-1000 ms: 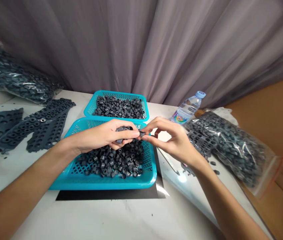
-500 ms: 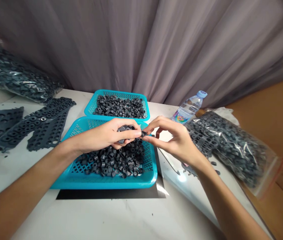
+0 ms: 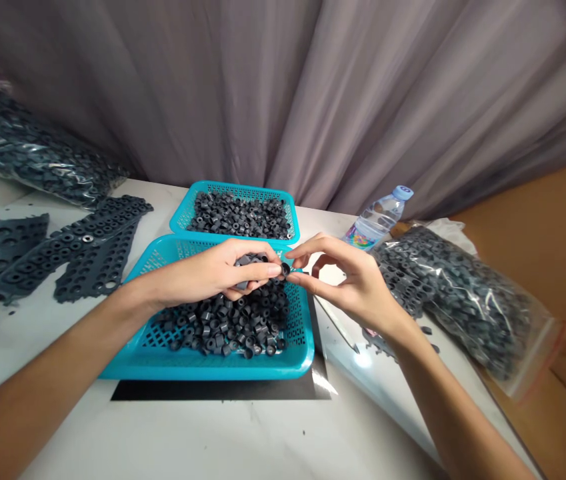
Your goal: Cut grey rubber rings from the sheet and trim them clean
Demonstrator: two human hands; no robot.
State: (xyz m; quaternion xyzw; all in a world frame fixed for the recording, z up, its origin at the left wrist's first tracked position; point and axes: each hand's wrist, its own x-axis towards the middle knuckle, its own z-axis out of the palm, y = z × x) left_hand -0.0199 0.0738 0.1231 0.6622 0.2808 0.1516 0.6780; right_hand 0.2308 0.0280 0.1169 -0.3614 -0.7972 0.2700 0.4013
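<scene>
Over the front turquoise basket (image 3: 203, 371), my left hand (image 3: 243, 270) is closed around several small dark grey caps (image 3: 249, 259). One round cap (image 3: 285, 269) sits at its thumb and fingertips, hollow side showing. My right hand (image 3: 345, 273) is close on the right, thumb and index finger parted around the cap's edge. The thumb tip appears to touch the cap's lower right side, while the index tip is just above it. Many more caps (image 3: 233, 323) lie loose in the basket below. My left fingers hide part of the handful.
Behind stands a second turquoise basket (image 3: 177, 220) of small dark parts. Perforated rubber sheets (image 3: 95, 267) and a filled bag (image 3: 37, 153) lie left. On the right are a water bottle (image 3: 375, 217), another filled bag (image 3: 483, 300) and a white pen-like tool (image 3: 340, 327).
The cap at my fingertips has turned so its hollow side shows. My right index finger has lifted slightly away from the thumb. My left hand stays almost in place.
</scene>
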